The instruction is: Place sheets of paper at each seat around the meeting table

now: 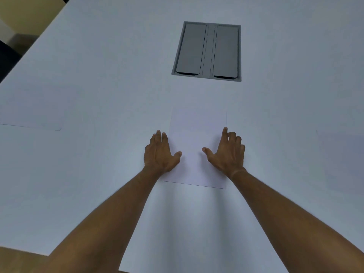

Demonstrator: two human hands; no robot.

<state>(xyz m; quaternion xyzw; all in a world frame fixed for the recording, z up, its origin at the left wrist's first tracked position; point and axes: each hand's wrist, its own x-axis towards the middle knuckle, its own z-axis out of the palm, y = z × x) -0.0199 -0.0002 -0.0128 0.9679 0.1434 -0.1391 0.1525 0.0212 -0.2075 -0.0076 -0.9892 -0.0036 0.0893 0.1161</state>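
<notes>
A white sheet of paper (197, 134) lies flat on the white meeting table (98, 174), straight in front of me. My left hand (160, 152) rests palm down on the sheet's left edge, fingers spread. My right hand (226, 152) rests palm down on its right edge, fingers spread. Neither hand grips anything. A second sheet (33, 111) lies flat at the left. A third sheet (342, 160) lies at the right, cut off by the frame.
A grey cable hatch (207, 51) with two closed flaps is set into the table beyond the middle sheet. The table's left edge (29, 50) runs diagonally at top left, with dark floor beyond. The near edge shows at bottom left.
</notes>
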